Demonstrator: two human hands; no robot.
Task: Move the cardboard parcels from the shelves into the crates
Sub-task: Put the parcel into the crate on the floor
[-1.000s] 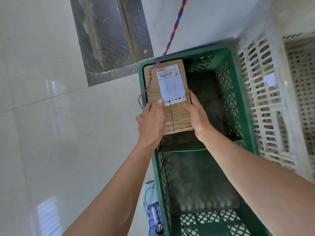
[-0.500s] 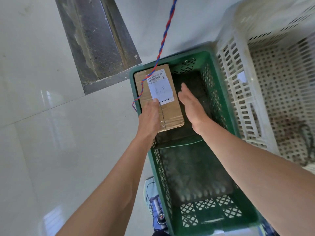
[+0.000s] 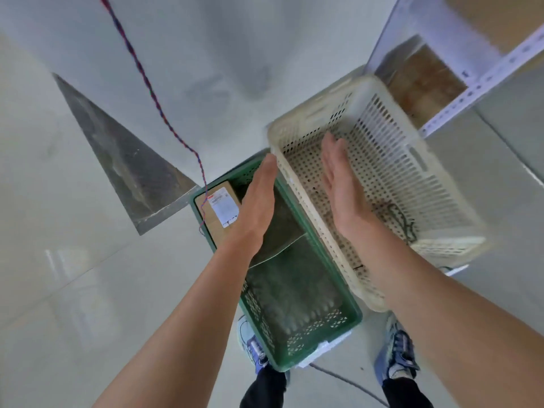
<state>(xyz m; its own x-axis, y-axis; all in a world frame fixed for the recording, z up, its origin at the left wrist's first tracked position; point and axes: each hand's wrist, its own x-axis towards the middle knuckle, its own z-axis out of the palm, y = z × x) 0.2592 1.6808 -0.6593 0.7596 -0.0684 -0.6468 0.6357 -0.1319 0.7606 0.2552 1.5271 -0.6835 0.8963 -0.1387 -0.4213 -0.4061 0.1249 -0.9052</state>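
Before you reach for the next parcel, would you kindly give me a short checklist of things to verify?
1. The parcel lies flat in the far left corner of the green crate: ok.
2. The left hand holds nothing: ok.
3. The right hand holds nothing: ok.
4. The green crate has room for more: ok.
5. The white crate has room too: ok.
6. A next parcel waits on the shelf: cannot tell, that part is blurred.
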